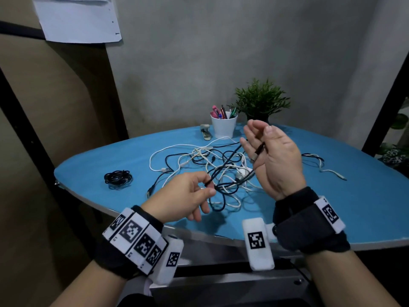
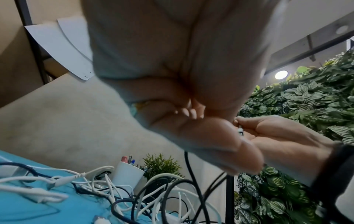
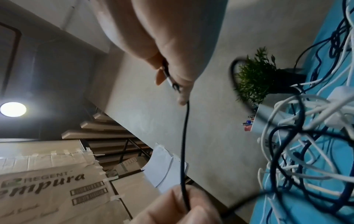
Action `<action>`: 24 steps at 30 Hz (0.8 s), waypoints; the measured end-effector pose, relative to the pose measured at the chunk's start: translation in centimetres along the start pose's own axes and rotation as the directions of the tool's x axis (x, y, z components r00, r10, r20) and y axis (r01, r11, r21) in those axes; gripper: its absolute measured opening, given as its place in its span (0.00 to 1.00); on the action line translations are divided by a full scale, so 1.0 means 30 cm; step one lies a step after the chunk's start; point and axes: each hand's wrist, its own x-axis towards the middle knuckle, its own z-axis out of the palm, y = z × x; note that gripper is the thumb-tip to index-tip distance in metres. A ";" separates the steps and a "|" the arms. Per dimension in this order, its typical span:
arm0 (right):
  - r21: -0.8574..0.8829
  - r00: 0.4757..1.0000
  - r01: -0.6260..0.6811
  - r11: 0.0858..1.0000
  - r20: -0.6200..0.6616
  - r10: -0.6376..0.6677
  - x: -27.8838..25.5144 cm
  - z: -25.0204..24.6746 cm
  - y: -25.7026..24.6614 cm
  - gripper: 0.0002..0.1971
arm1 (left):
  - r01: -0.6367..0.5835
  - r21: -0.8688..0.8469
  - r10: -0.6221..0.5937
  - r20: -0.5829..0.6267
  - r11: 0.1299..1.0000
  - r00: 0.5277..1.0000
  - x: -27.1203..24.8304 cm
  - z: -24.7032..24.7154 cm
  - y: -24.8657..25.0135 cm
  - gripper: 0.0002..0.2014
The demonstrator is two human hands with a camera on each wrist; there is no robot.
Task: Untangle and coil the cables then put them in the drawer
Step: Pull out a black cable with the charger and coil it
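1. A black cable (image 1: 230, 159) runs taut above the tangle (image 1: 212, 165) on the blue bench (image 1: 93, 173), its plug end in the right hand (image 1: 274, 156).
2. Right grip: thumb and fingers pinch the plug; left hand (image 1: 188, 196) pinches the same cable lower, nearer the tangle.
3. Left of the tangle lies one coiled cable (image 1: 118, 178); behind the tangle stand a pen cup (image 1: 224, 127) and plant (image 1: 262, 100).
4. Step in hand, seemingly: freeing this cable. Next it likely needs drawing clear of the white loops, then winding. No drawer shows.
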 end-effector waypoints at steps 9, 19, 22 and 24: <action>-0.916 0.967 0.253 0.312 0.241 -0.078 0.003 -0.063 0.027 0.10 | -0.013 0.051 0.017 -0.086 0.999 0.996 0.007 -0.008 -0.017 0.05; -0.911 0.955 0.233 0.340 0.280 0.097 -0.072 -0.043 0.003 0.12 | -0.205 0.319 0.363 -0.590 0.925 0.721 0.066 -0.102 0.063 0.03; -0.913 0.933 0.258 0.317 0.321 0.164 -0.074 -0.028 -0.005 0.15 | -0.114 0.365 0.340 -0.650 0.924 0.679 0.076 -0.098 0.066 0.04; -0.860 0.920 0.198 0.470 0.328 0.213 -0.071 -0.020 -0.004 0.18 | -0.115 0.349 0.328 -0.648 0.930 0.687 0.095 -0.089 0.054 0.05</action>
